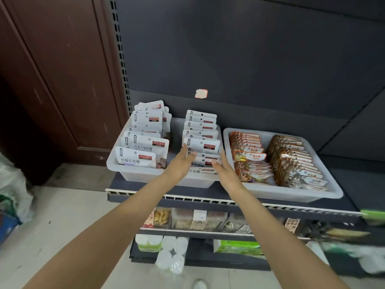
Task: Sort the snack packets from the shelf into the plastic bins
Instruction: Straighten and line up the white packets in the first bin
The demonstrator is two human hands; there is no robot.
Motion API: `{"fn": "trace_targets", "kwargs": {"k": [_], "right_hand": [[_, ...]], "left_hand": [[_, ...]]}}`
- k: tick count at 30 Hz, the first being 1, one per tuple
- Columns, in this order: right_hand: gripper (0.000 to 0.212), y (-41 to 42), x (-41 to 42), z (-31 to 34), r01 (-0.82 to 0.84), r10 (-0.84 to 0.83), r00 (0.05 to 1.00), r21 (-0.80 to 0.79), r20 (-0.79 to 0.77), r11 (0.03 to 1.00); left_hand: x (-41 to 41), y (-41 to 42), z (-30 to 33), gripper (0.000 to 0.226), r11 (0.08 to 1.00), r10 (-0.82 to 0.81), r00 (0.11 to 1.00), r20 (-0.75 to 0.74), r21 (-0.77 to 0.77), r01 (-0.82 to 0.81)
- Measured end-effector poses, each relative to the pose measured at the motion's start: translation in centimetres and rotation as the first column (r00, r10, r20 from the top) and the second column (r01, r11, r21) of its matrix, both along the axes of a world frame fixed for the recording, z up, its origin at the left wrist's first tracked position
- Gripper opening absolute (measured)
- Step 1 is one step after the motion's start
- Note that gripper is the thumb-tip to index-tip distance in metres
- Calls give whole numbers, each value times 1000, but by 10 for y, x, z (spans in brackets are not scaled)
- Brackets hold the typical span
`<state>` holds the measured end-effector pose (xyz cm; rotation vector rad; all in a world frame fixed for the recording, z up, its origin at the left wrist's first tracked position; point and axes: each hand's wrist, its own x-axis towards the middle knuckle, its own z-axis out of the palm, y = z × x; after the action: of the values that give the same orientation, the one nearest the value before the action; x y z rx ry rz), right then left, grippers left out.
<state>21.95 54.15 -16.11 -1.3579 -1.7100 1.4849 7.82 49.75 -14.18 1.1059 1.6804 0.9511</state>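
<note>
Head view looks down on a dark metal shelf [208,191] carrying two translucent white plastic bins side by side. Both bare hands reach into the left-hand bin [133,174], where white snack packets with red logos [143,142] stand upright in two rows. Fingers of the left hand [183,161] lie straight and loose, its fingertips touching the front of the right-hand row of white packets [202,142]. Opposite it, the right hand [224,167] has relaxed, extended fingers resting against the other side of the same row; neither hand grips anything. Just beside, the right-hand bin [291,193] holds two rows of orange-and-brown snack packets [291,161]. Lower shelves [200,231] carry blurred goods.
</note>
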Motion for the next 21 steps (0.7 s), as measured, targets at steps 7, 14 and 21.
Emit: {"fn": "trace_targets", "kwargs": {"k": [7,14,21], "right_hand": [[66,10,-8,3,-17,17,1000,-24,12,1000],[47,25,2,11,-57,51,996,78,77,995],[55,68,4,26,-20,10,994,96,111,995]], "left_hand": [[0,12,-2,59,985,166,978,126,-55,-161],[1,28,-6,62,984,152,980,130,-118,-137],[-18,74,4,60,950,306,944,119,-103,-295]]}}
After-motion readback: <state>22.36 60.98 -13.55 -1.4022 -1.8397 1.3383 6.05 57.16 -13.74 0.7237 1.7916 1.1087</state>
